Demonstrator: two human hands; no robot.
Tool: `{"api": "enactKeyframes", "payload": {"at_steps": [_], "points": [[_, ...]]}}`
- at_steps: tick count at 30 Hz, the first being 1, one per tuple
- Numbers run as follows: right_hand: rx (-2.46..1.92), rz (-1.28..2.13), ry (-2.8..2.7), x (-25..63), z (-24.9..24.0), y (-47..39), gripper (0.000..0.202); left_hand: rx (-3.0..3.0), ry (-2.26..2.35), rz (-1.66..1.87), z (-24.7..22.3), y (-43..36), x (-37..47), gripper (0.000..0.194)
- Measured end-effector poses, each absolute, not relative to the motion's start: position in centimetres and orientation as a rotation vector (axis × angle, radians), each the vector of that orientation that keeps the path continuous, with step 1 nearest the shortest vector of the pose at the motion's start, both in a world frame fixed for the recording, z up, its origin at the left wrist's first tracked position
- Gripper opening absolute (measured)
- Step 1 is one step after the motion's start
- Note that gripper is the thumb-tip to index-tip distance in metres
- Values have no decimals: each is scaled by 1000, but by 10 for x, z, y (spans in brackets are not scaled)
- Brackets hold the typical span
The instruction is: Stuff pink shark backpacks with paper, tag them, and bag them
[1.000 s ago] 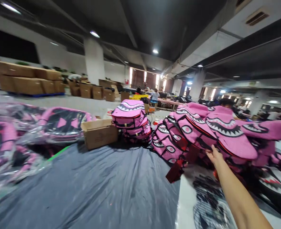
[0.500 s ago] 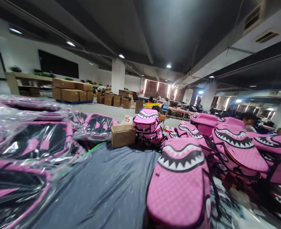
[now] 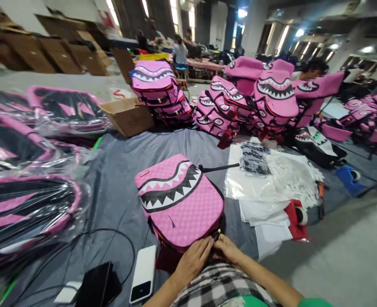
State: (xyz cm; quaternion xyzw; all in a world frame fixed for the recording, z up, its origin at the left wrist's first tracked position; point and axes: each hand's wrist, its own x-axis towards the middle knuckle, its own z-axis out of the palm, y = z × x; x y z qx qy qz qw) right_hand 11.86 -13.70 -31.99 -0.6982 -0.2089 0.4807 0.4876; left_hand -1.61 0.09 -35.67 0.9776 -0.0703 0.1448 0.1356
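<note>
A pink checked backpack (image 3: 188, 213) with a printed shark-mouth pattern lies on the grey table cover in front of me, its near edge facing my body. My left hand (image 3: 193, 258) is closed on that near edge, fingers together. Beside it, my right hand (image 3: 228, 249) pinches at the near right corner, close to a small gold-coloured metal piece (image 3: 218, 232). What lies between the right fingertips is mostly hidden. A black strap (image 3: 220, 167) sticks out from the bag's far right side.
Plastic-wrapped pink bags (image 3: 28, 213) are piled at left. A white power bank (image 3: 143, 273) and black cable lie near me. A cardboard box (image 3: 127, 115) and stacked pink backpacks (image 3: 159, 85) stand behind. Clear plastic bags (image 3: 271, 175) and a red tape dispenser (image 3: 297, 219) are at right.
The view has tilted downward. Both my hands have come into view at the near edge of a pink backpack, which now lies across the middle of the grey cover.
</note>
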Motion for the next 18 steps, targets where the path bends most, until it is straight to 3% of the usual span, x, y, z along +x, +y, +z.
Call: {"api": "enactKeyframes", "payload": {"at_steps": [4, 7, 10, 14, 18], "points": [[-1479, 1127, -373, 98, -314, -150, 28, 2667, -28, 8, -335, -1, -8, 51], [-1641, 931, -531, 89, -304, -158, 14, 2461, 106, -165, -308, -2, -5, 49], [-2040, 474, -707, 92, -291, -165, 13, 2332, 174, -170, -279, -4, -3, 35], [-2192, 1, -1297, 110, -275, -167, 43, 2250, 225, -47, -257, -4, -4, 27], [-2049, -288, -1767, 133, -261, -158, 29, 2152, 156, 119, -242, -1, -2, 31]]}}
